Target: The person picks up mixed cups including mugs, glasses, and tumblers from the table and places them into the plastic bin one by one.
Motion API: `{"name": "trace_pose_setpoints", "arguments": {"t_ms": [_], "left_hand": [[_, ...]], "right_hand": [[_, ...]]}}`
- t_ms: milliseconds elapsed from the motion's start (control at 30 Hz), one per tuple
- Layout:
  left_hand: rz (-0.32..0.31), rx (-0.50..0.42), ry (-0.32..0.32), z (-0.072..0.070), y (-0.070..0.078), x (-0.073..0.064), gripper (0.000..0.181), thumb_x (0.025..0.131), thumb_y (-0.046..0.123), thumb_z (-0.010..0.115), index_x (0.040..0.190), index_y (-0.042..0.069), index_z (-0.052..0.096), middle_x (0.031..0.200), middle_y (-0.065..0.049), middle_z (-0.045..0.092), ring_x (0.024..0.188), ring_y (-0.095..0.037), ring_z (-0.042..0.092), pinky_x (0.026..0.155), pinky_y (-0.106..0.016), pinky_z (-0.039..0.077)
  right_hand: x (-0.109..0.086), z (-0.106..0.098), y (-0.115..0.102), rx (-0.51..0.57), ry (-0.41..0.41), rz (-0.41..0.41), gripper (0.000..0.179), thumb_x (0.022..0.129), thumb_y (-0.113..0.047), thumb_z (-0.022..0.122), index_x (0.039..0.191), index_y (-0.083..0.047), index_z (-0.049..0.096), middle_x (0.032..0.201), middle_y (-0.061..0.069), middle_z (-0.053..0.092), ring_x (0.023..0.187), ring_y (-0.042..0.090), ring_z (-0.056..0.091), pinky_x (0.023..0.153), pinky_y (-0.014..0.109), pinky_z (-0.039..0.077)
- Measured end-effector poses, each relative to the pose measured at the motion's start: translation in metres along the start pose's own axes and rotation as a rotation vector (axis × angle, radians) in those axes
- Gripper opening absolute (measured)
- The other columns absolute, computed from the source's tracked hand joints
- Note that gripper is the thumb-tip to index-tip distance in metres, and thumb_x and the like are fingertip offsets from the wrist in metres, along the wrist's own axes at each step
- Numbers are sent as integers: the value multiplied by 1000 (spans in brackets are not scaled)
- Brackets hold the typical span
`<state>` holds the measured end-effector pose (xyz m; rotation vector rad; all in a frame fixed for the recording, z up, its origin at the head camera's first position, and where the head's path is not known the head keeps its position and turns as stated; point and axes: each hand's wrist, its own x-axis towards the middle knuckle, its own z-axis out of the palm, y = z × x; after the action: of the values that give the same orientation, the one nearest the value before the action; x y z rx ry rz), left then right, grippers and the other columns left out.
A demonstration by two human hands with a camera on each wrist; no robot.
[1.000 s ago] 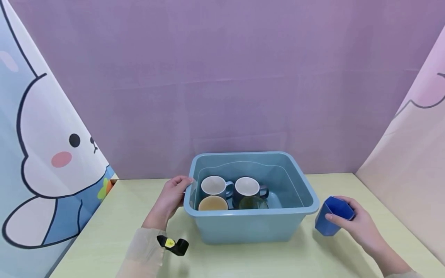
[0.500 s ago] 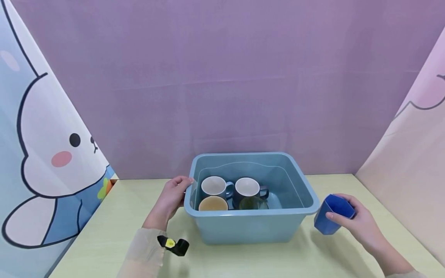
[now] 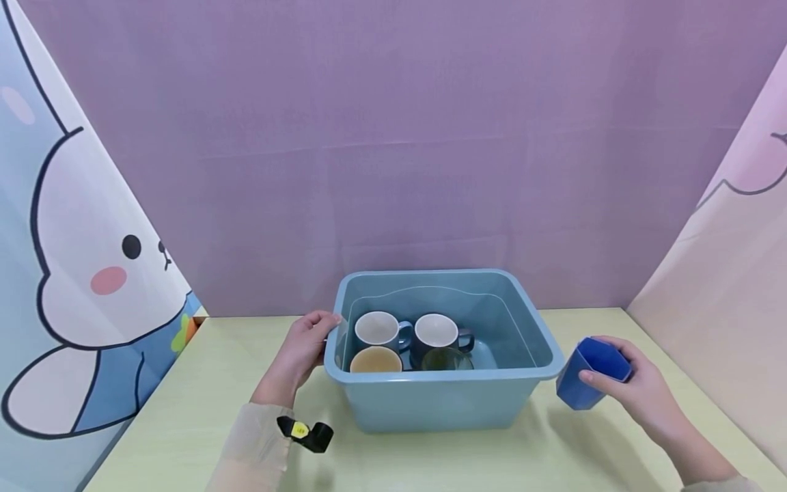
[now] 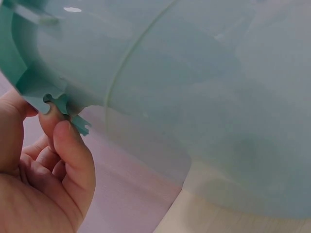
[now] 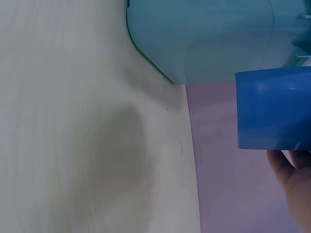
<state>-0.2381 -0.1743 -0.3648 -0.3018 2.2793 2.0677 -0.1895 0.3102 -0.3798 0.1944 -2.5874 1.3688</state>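
Observation:
A blue-grey plastic tub (image 3: pixel 436 403) stands on the table. My left hand (image 3: pixel 302 347) grips its left rim; in the left wrist view the curled fingers (image 4: pixel 73 150) hook under the rim. To the tub's right, my right hand (image 3: pixel 642 389) holds a dark blue six-sided cup (image 3: pixel 581 383) above the table, thumb on the near side, mouth up and slightly tilted. The right wrist view shows the cup (image 5: pixel 274 109) apart from the tub's side. Inside the tub are a light blue mug (image 3: pixel 378 331), a dark mug (image 3: pixel 436 333), a tan-lined cup (image 3: pixel 376 360) and a greenish glass (image 3: pixel 447 359).
The right part of the tub's floor (image 3: pixel 486 355) shows bare. A purple cloth (image 3: pixel 418 150) hangs behind the pale table (image 3: pixel 184 410), with printed cloths on both sides. A black strap camera (image 3: pixel 305 434) sits on the left wrist.
My right hand has raised the blue cup a little, and the cup has tilted slightly more. The left hand and the tub have stayed put.

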Motion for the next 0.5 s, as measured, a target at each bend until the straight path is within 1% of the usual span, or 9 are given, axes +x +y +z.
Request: {"name": "trace_pose_setpoints", "arguments": {"t_ms": [200, 333, 500], "left_hand": [[-3, 9, -2, -1, 0, 0, 33, 95, 34, 53, 110, 6, 59, 93, -8, 62, 74, -19, 61, 72, -32, 56], [-3, 11, -4, -1, 1, -1, 33, 95, 34, 52, 111, 5, 59, 94, -7, 61, 74, -18, 61, 71, -31, 56], [0, 14, -6, -1, 1, -1, 33, 95, 34, 52, 110, 5, 59, 93, -7, 61, 74, -17, 61, 70, -29, 56]], "right_hand": [[-1, -3, -5, 0, -4, -14, 51, 87, -12, 66, 133, -15, 43, 103, -26, 51, 90, -7, 52, 67, 23, 51], [0, -4, -7, -2, 6, -24, 51, 87, -11, 66, 132, -14, 44, 103, -27, 51, 89, -6, 53, 66, 23, 51], [0, -6, -8, 6, 9, -25, 51, 86, -10, 67, 132, -16, 45, 102, -27, 52, 88, -6, 54, 66, 23, 52]]}}
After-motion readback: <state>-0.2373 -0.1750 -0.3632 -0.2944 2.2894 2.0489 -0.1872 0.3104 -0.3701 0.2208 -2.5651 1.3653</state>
